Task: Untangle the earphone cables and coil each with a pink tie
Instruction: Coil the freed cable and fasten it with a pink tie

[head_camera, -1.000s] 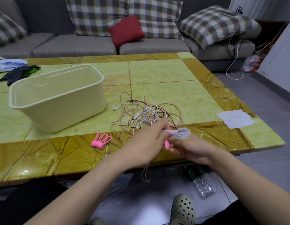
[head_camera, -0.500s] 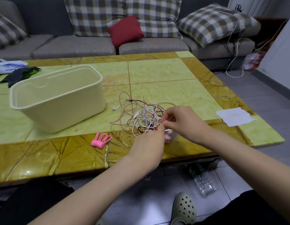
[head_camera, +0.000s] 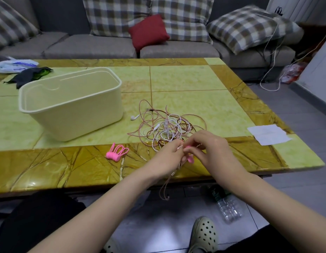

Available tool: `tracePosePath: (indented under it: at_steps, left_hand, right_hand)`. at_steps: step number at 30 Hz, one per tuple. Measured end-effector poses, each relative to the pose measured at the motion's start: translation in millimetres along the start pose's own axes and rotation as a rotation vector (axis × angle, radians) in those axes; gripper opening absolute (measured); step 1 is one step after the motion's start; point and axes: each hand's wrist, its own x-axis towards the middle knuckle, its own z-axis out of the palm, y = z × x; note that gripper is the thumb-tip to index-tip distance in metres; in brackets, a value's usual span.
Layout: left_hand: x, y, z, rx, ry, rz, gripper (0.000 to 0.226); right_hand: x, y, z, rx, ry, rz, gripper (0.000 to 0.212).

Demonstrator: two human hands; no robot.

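Right hand's (head_camera: 213, 148) grip clamps the soft pink silicone tie (head_camera: 190, 159), tail dangling below; touching it, left hand's (head_camera: 165, 157) grip clamps the thin rose-pink earphone cable (head_camera: 167, 185)

From the left hand (head_camera: 165, 158) and right hand (head_camera: 212, 148), the cable tangle (head_camera: 167, 125) crowds twelve o'clock, the cream tub (head_camera: 71, 114) blocks ten, and spare pink ties (head_camera: 117, 152) lie at nine. Bare table (head_camera: 204, 84) opens toward one o'clock, with a paper slip (head_camera: 268, 134) at three.
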Motion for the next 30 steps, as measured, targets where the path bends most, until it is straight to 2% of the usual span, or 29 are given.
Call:
tracePosePath:
  at_steps: [4, 5, 7, 10, 14, 20, 24, 27, 30]
  left_hand:
    - [0.6, 4.3, -4.7, 0.010, -0.038, 0.033, 0.013]
    - [1.0, 3.4, -4.9, 0.050, -0.031, 0.052, 0.011]
    - [0.9, 0.2, -5.1, 0.105, -0.017, 0.074, 0.028]
    - [-2.3, -0.4, -4.7, 0.081, 0.013, 0.103, 0.016]
    - [-0.5, -2.6, -5.9, 0.181, 0.115, 0.168, 0.018]
    - [0.2, 0.3, -8.3, 0.062, 0.144, 0.161, 0.017]
    - [0.5, 1.5, -12.5, -0.112, 0.204, 0.066, 0.028]
    - [0.6, 2.2, -12.5, -0.178, 0.210, 0.032, 0.030]
    - [-1.5, 6.1, -11.5, -0.225, 0.212, 0.024, 0.031]
  right_hand:
    - [3.6, 1.1, -0.3, 0.028, 0.089, 0.039, 0.005]
    - [4.9, 1.4, -0.4, 0.039, 0.090, 0.064, 0.006]
    - [6.0, 0.9, 0.0, 0.036, 0.065, 0.076, 0.008]
    - [5.0, -0.7, 1.3, 0.041, 0.025, 0.057, 0.017]
    - [3.8, -6.3, 3.6, 0.070, 0.030, 0.041, 0.023]
    - [-1.7, -11.4, 7.4, 0.157, 0.076, 0.094, 0.028]
    - [-5.8, -13.0, 11.7, 0.241, 0.201, 0.247, 0.023]
    - [-6.6, -12.5, 18.0, 0.275, 0.067, 0.426, 0.018]
    - [-6.3, -11.3, 27.0, 0.510, -0.056, 0.542, 0.011]
